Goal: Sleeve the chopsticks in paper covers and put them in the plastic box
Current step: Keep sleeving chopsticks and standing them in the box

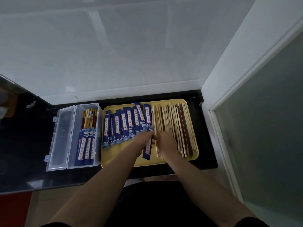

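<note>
Filling the lower middle of the frame, a black glossy desk (pixel 24 145) carries a yellow tray (pixel 147 162) of paper covers (pixel 124 123) and bare chopsticks (pixel 177 126); left hand (pixel 144 138) pinches one cover (pixel 146 152); right hand (pixel 167 142) curls on the chopsticks; plastic box (pixel 86 135) lies left, lid open; white wall (pixel 114 46) above, pale door (pixel 262 112) right.

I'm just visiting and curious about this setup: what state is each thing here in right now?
Plastic box: lid open, sleeved chopsticks inside.
Yellow tray: holds covers and bare chopsticks.
Paper covers: empty, fanned out on the tray's left part.
Bare chopsticks: unsleeved, heaped on the tray's right part.
Left hand: holds one blue cover.
Right hand: on the bare chopsticks; grip unclear.
</note>
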Tool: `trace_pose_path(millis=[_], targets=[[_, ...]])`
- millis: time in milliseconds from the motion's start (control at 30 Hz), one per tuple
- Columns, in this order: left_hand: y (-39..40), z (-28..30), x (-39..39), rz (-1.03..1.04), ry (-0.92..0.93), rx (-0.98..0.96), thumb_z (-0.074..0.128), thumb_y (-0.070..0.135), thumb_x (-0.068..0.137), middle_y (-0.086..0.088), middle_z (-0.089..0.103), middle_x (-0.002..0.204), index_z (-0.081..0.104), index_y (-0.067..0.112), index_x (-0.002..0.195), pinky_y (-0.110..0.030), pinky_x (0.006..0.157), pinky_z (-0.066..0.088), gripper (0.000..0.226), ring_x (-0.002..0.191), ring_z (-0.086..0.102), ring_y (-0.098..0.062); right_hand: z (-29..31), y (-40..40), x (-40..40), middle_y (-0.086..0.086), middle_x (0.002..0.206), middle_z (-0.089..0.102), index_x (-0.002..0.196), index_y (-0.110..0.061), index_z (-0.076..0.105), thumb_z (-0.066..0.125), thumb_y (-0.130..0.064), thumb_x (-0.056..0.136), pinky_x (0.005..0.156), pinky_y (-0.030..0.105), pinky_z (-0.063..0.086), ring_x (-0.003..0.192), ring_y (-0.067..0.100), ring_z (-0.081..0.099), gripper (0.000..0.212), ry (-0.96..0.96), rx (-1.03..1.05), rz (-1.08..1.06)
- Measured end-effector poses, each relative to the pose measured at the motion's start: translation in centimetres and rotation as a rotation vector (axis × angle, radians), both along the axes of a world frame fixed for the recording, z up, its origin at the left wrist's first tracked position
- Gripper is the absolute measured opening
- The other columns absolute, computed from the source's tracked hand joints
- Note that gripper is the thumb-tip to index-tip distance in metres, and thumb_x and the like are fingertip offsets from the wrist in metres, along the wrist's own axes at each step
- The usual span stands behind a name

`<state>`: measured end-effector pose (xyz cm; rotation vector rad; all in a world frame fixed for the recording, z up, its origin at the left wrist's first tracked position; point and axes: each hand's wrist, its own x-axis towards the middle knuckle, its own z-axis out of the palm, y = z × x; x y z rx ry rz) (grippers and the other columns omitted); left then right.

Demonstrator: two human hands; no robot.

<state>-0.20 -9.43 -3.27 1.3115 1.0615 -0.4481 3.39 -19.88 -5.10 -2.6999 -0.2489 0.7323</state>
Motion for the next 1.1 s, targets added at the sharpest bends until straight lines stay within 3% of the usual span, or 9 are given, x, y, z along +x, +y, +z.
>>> trace_pose_path(millis=[100,200,300,467,633,767,833,933,1100], targets=[[-0.2,0.4,0.2,-0.013,0.004,0.004,0.058,0.03,0.096,-0.011,0.072,0.102,0.07,0.011,0.073,-0.041,0.086,0.056,0.032,0.102,0.068,-0.03,-0.2,0.0,0.0,0.004,0.092,0.068,0.093,-0.015,0.06,0.06,-0.025,0.098,0.061,0.03,0.046,0.075,0.018,0.06,0.011,0.022,0.011,-0.012],[-0.4,0.5,0.5,-0.033,0.026,0.053,0.063,0.027,0.089,-0.008,0.066,0.086,0.068,0.015,0.063,-0.042,0.089,0.054,0.029,0.088,0.063,-0.03,0.0,-0.7,0.5,-0.002,0.08,0.058,0.086,-0.018,0.051,0.063,-0.038,0.096,0.056,0.027,0.039,0.074,0.018,0.059,0.025,0.051,0.086,-0.059],[-0.5,0.2,0.8,-0.024,0.038,0.061,0.067,0.032,0.085,-0.012,0.062,0.089,0.067,0.008,0.088,-0.045,0.093,0.053,0.024,0.083,0.06,-0.028,1.1,-1.6,1.4,-0.004,0.072,0.047,0.086,-0.016,0.049,0.067,-0.05,0.091,0.051,0.024,0.029,0.063,0.01,0.048,0.038,0.08,0.225,-0.065],[-0.6,0.4,1.5,-0.113,0.021,0.129,0.063,0.035,0.089,-0.012,0.069,0.099,0.072,0.021,0.06,-0.042,0.093,0.054,0.034,0.094,0.065,-0.03,2.8,-3.4,3.8,-0.001,0.096,0.059,0.103,-0.024,0.049,0.067,-0.013,0.092,0.07,0.03,0.057,0.079,0.01,0.06,0.024,0.148,0.381,-0.104],[-0.4,1.3,1.5,-0.057,-0.12,0.096,0.059,0.017,0.098,-0.009,0.068,0.088,0.068,0.005,0.102,-0.029,0.062,0.056,0.016,0.064,0.065,-0.016,5.8,-3.7,5.9,0.0,0.099,0.062,0.124,-0.03,0.054,0.055,-0.005,0.097,0.054,0.019,0.05,0.067,0.012,0.065,0.036,0.171,0.527,-0.105],[0.2,2.8,1.6,-0.04,-0.241,0.069,0.05,0.008,0.101,-0.014,0.068,0.093,0.059,0.014,0.116,-0.03,0.065,0.055,0.018,0.067,0.067,-0.019,9.0,-3.0,7.5,0.003,0.099,0.07,0.113,-0.022,0.064,0.055,-0.007,0.097,0.062,0.027,0.059,0.067,0.015,0.07,0.023,0.212,0.672,-0.091],[0.7,3.4,1.8,-0.04,-0.254,0.09,0.051,0.011,0.101,-0.014,0.069,0.094,0.058,0.015,0.116,-0.033,0.069,0.055,0.018,0.071,0.068,-0.02,10.7,-2.5,8.2,0.003,0.097,0.072,0.11,-0.02,0.063,0.059,-0.011,0.098,0.068,0.031,0.062,0.071,0.017,0.074,0.015,0.204,0.735,-0.088],[1.3,4.1,1.9,-0.02,-0.236,0.089,0.049,0.024,0.102,-0.014,0.069,0.092,0.062,0.009,0.113,-0.034,0.069,0.052,0.022,0.073,0.066,-0.022,12.5,-1.8,9.0,0.002,0.088,0.073,0.11,-0.015,0.063,0.057,-0.02,0.101,0.06,0.026,0.058,0.064,0.015,0.071,0.012,0.09,0.797,-0.073],[1.8,4.7,1.4,0.119,-0.225,0.017,0.044,0.024,0.096,-0.008,0.054,0.067,0.063,0.005,0.087,-0.032,0.057,0.04,0.028,0.056,0.047,-0.019,13.8,-1.0,9.4,0.003,0.07,0.061,0.096,-0.013,0.063,0.043,-0.025,0.107,0.05,0.017,0.046,0.049,0.005,0.053,0.026,-0.112,0.912,-0.182]])
